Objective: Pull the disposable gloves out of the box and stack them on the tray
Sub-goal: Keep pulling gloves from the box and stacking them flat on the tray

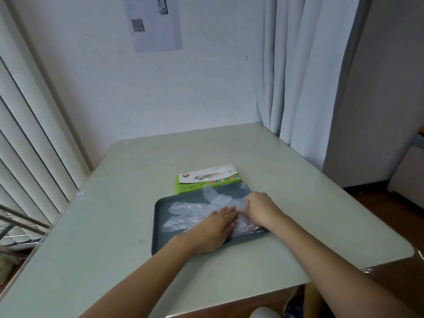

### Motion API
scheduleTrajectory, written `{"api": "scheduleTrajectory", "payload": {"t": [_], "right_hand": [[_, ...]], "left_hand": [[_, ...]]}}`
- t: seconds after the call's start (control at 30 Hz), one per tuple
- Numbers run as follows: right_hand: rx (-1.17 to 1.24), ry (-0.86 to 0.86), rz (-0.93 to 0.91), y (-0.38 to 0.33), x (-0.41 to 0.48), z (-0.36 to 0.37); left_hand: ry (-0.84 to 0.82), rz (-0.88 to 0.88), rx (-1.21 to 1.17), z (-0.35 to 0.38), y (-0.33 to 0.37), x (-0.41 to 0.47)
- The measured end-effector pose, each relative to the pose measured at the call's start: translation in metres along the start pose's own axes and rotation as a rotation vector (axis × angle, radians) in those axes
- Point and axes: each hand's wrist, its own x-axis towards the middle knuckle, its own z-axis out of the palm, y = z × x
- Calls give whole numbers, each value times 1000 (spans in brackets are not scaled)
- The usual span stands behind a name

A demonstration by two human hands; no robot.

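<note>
**Both hands on the pile in the tray**

My left hand [215,228] lies flat, fingers straight and together, pressing down on the clear gloves [183,216] spread across the dark grey tray [158,226]. The heel of that hand sits over the tray's near rim. My right hand [259,208] is just beside it, on the right part of the tray, with its fingers curled down into the thin plastic. It pinches the top glove [215,196], whose far end arcs up off the pile toward the back rim. The fingertips of my two hands almost meet.

The glove fingers fan out to the left, inside the tray. The green and white box [208,176] sits right behind the tray, touching or nearly touching its far edge, with something pale showing in the slot on top.

All this rests on a pale green table [114,203] in a corner: blinds [29,134] on the left, a curtain [298,76] on the right, and a sheet of paper [152,21] with a square code on the wall.
</note>
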Motion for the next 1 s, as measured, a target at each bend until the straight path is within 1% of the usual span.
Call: {"api": "scheduleTrajectory", "payload": {"t": [0.03,0.1,0.2,0.23,0.27,0.33,0.4,0.47,0.57,0.63,0.8,1.0], "right_hand": [[-22,-4,-5,-1,-2,-2],[-62,60,-25,-2,-10,-8],[-112,330,-142,-6,-25,-16],[-71,376,-205,-6,-27,-14],[-22,366,-265,-7,-31,-14],[-20,226,-330,-6,-36,-6],[-86,85,-337,-2,-39,4],[-150,17,-343,3,-39,7],[-254,-28,-386,7,-37,6],[-241,-44,-393,9,-36,5],[-199,-122,-387,11,-38,-2],[-233,-245,-388,9,-32,-13]], "left_hand": [[-26,-15,15,2,-1,-1],[-71,-42,18,5,-2,-2],[-88,-69,-1,8,-5,-3],[-86,-70,-1,9,-6,-2],[-86,-69,2,10,-6,-2],[-83,-69,5,11,-6,-2],[-78,-81,-6,11,-6,-2],[-71,-104,-26,10,-4,-2],[-81,-157,-43,6,-4,1],[-75,-203,-13,2,-13,6],[5,-313,95,-1,-42,6],[58,-347,92,-3,-56,-5]]}}
